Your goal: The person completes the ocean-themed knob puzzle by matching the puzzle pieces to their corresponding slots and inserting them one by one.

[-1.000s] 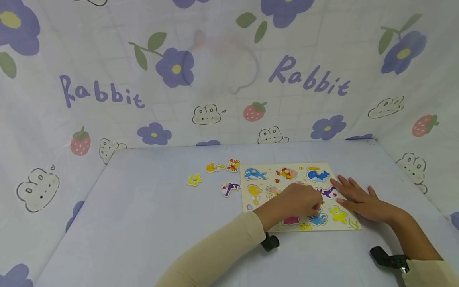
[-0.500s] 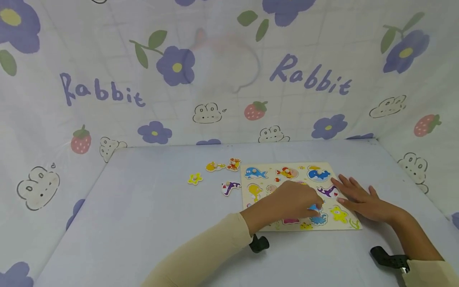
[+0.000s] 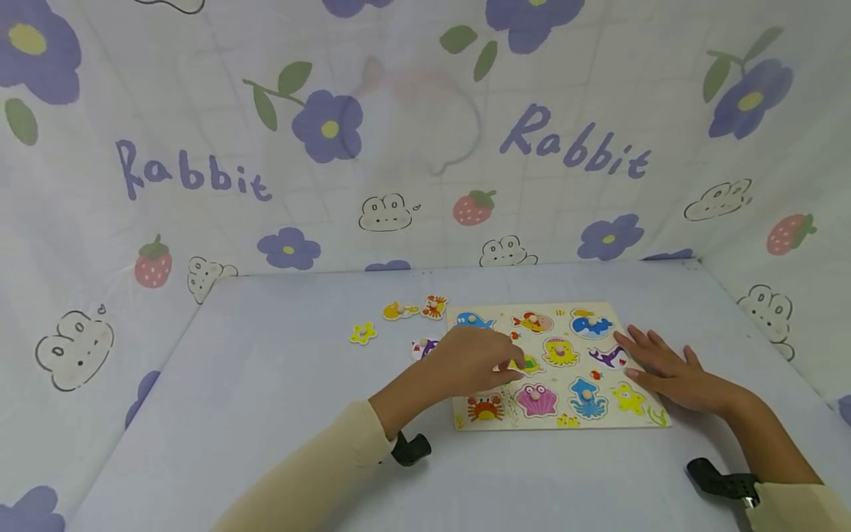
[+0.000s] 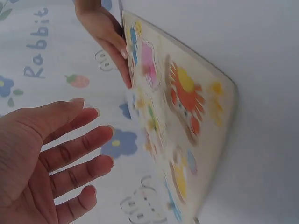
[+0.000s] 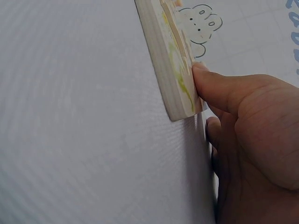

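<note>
A wooden peg puzzle board [image 3: 564,383] with sea-animal pictures lies on the table. My left hand [image 3: 468,362] hovers over its left part, fingers loosely bent beside a green turtle piece [image 3: 530,364]. In the left wrist view that hand [image 4: 28,158] holds nothing and is apart from the board. Uncovered now are a blue squid piece [image 3: 588,399], a pink clam piece [image 3: 535,400] and a yellow octopus piece [image 3: 561,352]. At the board's right edge rests my right hand [image 3: 678,380], fingers extended. Its thumb [image 5: 217,88] touches the board's edge in the right wrist view.
Left of the board lie loose pieces: a yellow star [image 3: 363,333], a yellow piece [image 3: 400,310], a red crab [image 3: 434,307] and a purple-and-white piece [image 3: 422,349], partly hidden by my left hand. A printed curtain [image 3: 412,162] stands behind the table.
My left hand has moved left, away from the squid piece, which it was touching or close to. The squid, clam and octopus pieces came into sight. My right hand has stayed put.
</note>
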{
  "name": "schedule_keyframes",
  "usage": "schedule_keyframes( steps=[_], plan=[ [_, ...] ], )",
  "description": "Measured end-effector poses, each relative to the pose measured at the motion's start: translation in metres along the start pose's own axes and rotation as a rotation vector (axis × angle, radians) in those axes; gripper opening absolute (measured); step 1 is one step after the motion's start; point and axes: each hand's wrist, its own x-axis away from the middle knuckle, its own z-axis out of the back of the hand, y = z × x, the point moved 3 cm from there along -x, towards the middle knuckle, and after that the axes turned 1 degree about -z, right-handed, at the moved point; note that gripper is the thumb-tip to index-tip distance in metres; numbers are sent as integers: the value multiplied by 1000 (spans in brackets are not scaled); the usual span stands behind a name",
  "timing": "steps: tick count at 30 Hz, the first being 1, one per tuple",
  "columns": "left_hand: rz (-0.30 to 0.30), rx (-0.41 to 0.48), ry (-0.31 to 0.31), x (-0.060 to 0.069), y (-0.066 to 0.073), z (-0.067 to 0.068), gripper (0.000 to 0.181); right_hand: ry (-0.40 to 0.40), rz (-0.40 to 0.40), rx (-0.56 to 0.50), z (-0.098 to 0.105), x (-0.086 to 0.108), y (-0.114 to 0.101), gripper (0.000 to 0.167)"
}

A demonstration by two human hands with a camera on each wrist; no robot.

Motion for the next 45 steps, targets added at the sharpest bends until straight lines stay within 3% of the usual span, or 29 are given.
schedule_keyframes(
  steps=[6, 12, 21, 26, 32, 39, 45],
  plan=[
    [93, 48, 61, 36, -36, 1, 20, -2, 2, 1, -1, -1, -1, 76],
    [226, 103, 116, 70, -75, 1, 20, -6, 8, -6, 0, -2, -2, 75],
    [355, 128, 173, 108, -115, -1, 17, -28, 8, -31, -1, -4, -4, 74],
    [387, 120, 176, 117, -130, 1, 16, -34, -5, -25, -2, -3, -3, 74],
    [410, 108, 179, 116, -142, 6, 17, -31, -7, -14, 0, -2, -1, 73],
    [415, 83, 147, 116, -158, -6, 21, -19, -1, -15, 2, -2, 1, 74],
    [457, 99, 105, 119, -164, -14, 20, -24, 2, -35, 0, -3, 1, 73]
  ],
)
